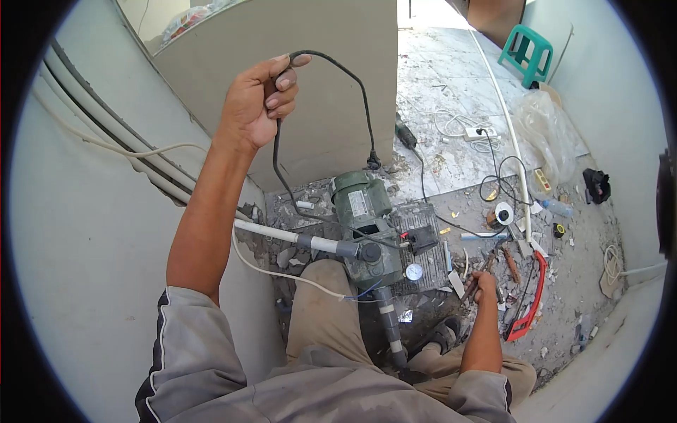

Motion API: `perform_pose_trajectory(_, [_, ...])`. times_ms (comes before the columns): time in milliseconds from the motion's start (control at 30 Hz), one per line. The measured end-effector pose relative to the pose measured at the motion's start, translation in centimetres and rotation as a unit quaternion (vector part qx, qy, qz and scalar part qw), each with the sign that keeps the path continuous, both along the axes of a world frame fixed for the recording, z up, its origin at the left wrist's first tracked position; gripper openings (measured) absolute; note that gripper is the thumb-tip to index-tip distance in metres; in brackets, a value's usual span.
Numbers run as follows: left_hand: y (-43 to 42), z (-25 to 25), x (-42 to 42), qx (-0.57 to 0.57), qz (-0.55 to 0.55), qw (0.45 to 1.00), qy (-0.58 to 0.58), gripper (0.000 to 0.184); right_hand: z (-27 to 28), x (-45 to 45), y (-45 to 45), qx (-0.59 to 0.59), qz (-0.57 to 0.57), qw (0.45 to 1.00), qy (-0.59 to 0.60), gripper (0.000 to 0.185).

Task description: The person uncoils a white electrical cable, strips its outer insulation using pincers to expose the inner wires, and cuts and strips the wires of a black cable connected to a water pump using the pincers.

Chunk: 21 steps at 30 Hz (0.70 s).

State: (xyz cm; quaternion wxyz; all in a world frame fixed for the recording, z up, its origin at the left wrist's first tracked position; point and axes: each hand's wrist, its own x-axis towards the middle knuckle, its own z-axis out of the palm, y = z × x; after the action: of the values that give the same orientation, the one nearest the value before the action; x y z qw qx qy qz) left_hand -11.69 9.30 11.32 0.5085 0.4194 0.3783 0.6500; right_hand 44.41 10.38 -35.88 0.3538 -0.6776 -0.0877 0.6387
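Note:
My left hand [257,99] is raised, its fingers closed round a black power cable [357,79]. The cable's plug [373,160] hangs down above a green water pump [358,201], and its other length drops to the pump. A dark switch box [423,240] and a round pressure gauge [414,271] sit on the pump's right side. Low on the right, my right hand [485,287] is closed round what look like pliers [470,289], partly hidden by the fingers. A loose white cable [296,277] with blue wire ends runs across my knee towards the pump.
White pipes [271,230] join the pump from the left. A red hacksaw [530,310], a tape roll [503,213], an angle grinder [405,132] and a white extension socket [481,132] lie on the rubble-strewn floor. A long white pipe [509,116] and green stool [527,55] are farther back.

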Motion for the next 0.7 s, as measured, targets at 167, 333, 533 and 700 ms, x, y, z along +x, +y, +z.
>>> perform_pose_trajectory(167, [-1.1,-1.6,0.6,-0.045,-0.06,0.997,-0.011,0.038,14.5,-7.4,0.9,0.313,0.069,0.941,-0.108,0.033])
perform_pose_trajectory(333, [-2.3,-5.9,2.4,-0.074,-0.072,0.994,-0.025,0.04,24.9,-13.5,-3.6,0.227,0.224,0.945,-0.069,0.046])
perform_pose_trajectory(533, [-2.9,-9.1,5.1,-0.095,-0.091,0.989,-0.071,0.04,27.2,-13.8,-5.0,0.314,0.363,0.861,-0.17,0.045])
perform_pose_trajectory(700, [-0.3,-9.7,5.7,-0.142,-0.053,0.988,0.009,0.037,31.7,-13.0,-6.6,0.25,0.354,0.898,-0.074,0.051])
